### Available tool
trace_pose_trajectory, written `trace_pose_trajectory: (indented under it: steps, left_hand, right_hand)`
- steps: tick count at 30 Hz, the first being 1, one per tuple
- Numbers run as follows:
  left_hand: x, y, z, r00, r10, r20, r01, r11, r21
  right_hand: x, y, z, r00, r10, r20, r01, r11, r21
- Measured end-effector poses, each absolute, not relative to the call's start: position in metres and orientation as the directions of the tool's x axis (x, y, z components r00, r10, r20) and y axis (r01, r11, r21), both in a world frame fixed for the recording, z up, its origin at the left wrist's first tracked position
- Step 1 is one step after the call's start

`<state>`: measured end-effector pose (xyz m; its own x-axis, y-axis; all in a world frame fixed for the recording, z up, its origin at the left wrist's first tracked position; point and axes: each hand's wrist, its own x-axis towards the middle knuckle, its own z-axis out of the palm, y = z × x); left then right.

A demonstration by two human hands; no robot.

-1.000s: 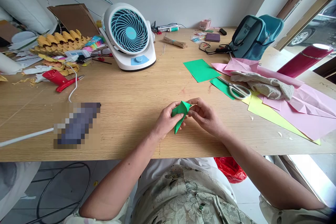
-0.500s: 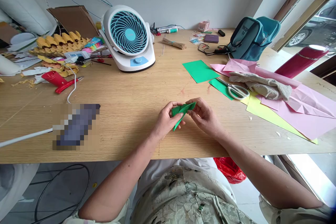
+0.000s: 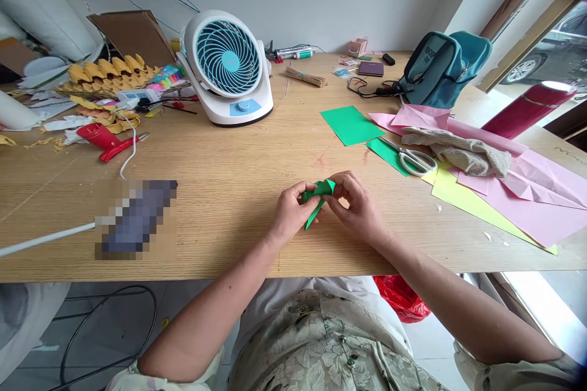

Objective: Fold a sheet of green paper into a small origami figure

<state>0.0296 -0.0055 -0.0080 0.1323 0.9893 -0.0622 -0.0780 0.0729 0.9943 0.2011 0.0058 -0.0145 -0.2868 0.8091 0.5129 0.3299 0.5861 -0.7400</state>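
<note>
A small folded piece of green paper [image 3: 318, 193] is held just above the wooden table [image 3: 220, 177], near its front edge. My left hand [image 3: 291, 211] pinches its left side, with the paper's lower tip sticking out below the fingers. My right hand [image 3: 355, 203] pinches the right end with curled fingers. Both hands are closed on the paper and nearly touch each other.
A white and blue desk fan [image 3: 228, 67] stands at the back. To the right lie a green sheet [image 3: 351, 124], scissors [image 3: 410, 157], a beige cloth [image 3: 463, 149], pink paper [image 3: 536, 189], yellow paper [image 3: 463, 195], a teal bag [image 3: 440, 67] and a red bottle [image 3: 527, 110]. A red glue gun [image 3: 101, 138] and yellow paper pieces [image 3: 105, 70] lie left.
The green paper has been folded in tighter: its right tip, which stuck out between the hands, is now shorter and my right hand has closed in toward the left.
</note>
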Motion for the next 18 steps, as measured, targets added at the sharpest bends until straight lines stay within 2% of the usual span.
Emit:
trace_pose_trajectory:
  steps: [5, 9, 18]
  left_hand:
    - [0.0301, -0.0043, -0.0078, 0.116, 0.992, -0.054, -0.102, 0.066, 0.993]
    - [0.0289, -0.0043, -0.0069, 0.144, 0.989, -0.033, -0.113, 0.050, 0.992]
    - [0.0291, -0.0063, -0.0074, 0.140, 0.990, -0.025, -0.074, 0.035, 0.997]
  right_hand:
    - [0.2076, 0.0060, -0.0108, -0.398, 0.819, 0.414, 0.170, 0.510, -0.843]
    - [0.2091, 0.0088, -0.0124, -0.381, 0.840, 0.386, 0.117, 0.458, -0.881]
    - [0.2105, 0.0120, -0.0150, -0.264, 0.875, 0.406, 0.320, 0.477, -0.819]
